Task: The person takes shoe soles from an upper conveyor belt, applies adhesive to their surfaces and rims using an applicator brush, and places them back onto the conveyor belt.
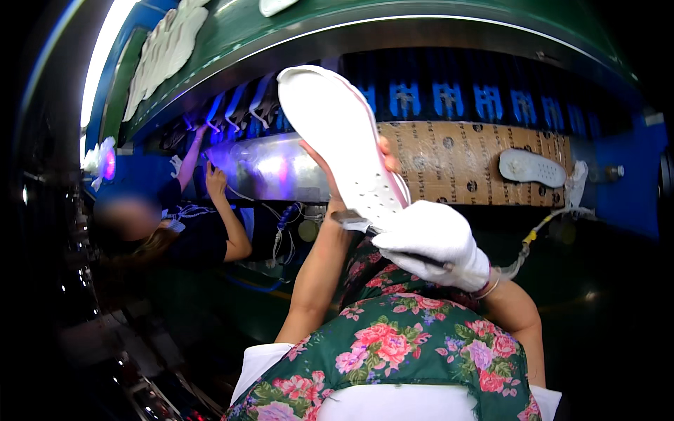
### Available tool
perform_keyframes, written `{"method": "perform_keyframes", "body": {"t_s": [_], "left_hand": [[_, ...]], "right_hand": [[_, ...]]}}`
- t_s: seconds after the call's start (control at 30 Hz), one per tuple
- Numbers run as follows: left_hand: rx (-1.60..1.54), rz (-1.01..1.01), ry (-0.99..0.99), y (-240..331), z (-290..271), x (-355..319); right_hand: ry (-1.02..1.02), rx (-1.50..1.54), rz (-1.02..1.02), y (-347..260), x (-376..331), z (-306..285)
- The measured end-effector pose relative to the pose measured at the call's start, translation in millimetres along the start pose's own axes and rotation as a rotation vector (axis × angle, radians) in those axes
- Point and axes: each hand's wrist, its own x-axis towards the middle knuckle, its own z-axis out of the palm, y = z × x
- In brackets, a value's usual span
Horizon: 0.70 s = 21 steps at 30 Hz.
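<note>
Two hands work on one white shoe sole [344, 137], held up in front of a long green-and-blue conveyor machine [491, 28]. Starting at the left edge of that machine, a co-worker in a dark shirt [200, 235] reaches both arms up toward a row of soles [242, 105] hanging under violet light, and a cluster of pale sole shapes [165, 49] lies along the machine's upper left rim. Nearer the middle, the person's bare left hand [382, 158] is closed around the far side of the raised sole, fingers mostly hidden behind it, so the sole stands tilted with its toe end up and its dotted face toward the camera. Just below, the right hand [432, 242], in a white glove, is clenched on a small brush [354, 222] whose head touches the sole's lower end. It looks as if coating is under way at the heel, but no wet film can be made out, so how much of the face is covered cannot be told. To the right, a brown cardboard panel [456, 165] with a repeating printed pattern and round holes lines the machine's front, and one more white sole [531, 168] rests against it near the right end. A thin hose with a yellow fitting [533, 235] hangs below. A floral apron [407, 351] fills the lower edge.
</note>
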Motion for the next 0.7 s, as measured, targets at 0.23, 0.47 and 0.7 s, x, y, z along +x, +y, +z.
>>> {"method": "perform_keyframes", "body": {"t_s": [0.23, 0.47, 0.7], "left_hand": [[-0.023, 0.046, -0.151, 6, 3, 17], [0.077, 0.008, -0.108, 7, 0, 23], [0.018, -0.104, -0.095, 15, 9, 25]], "right_hand": [[-0.014, -0.101, 0.007, 4, -12, 4], [0.072, -0.234, -0.023, 8, -13, 4], [0.07, 0.008, 0.203, 2, -6, -9]]}}
